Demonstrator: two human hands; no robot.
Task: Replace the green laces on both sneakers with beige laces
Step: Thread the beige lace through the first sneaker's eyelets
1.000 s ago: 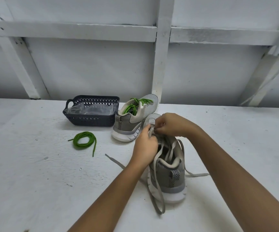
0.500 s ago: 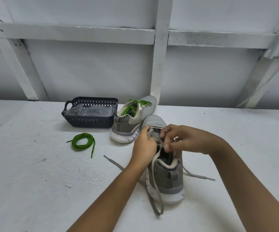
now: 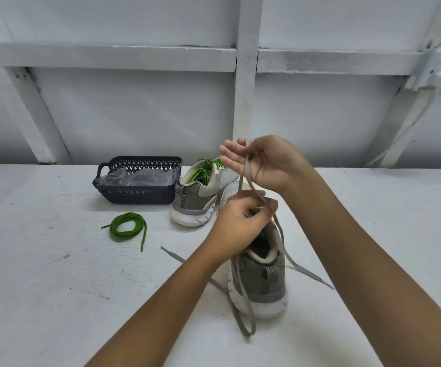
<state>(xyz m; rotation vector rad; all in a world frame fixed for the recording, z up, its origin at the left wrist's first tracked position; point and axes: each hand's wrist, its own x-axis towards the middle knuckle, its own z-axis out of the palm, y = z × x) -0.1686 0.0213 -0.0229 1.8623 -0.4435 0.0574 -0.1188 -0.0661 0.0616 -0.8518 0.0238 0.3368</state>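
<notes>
So the right hand (image 3: pixel 263 161) is up over the grey mesh sneaker (image 3: pixel 264 283) on the white desk (image 3: pixel 55 287), grip pinching the flat beige lace (image 3: pixel 243 177). The left hand (image 3: pixel 238 223) pinches that lace down at the shoe's tongue; the coiled green lace (image 3: pixel 128 227) lies off left.

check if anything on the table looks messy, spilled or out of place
Nothing spilled or damaged. A green lace lies coiled loose on the table, apart from the basket, and the beige lace trails off both sides of the near sneaker, which fits mid-lacing.
</notes>
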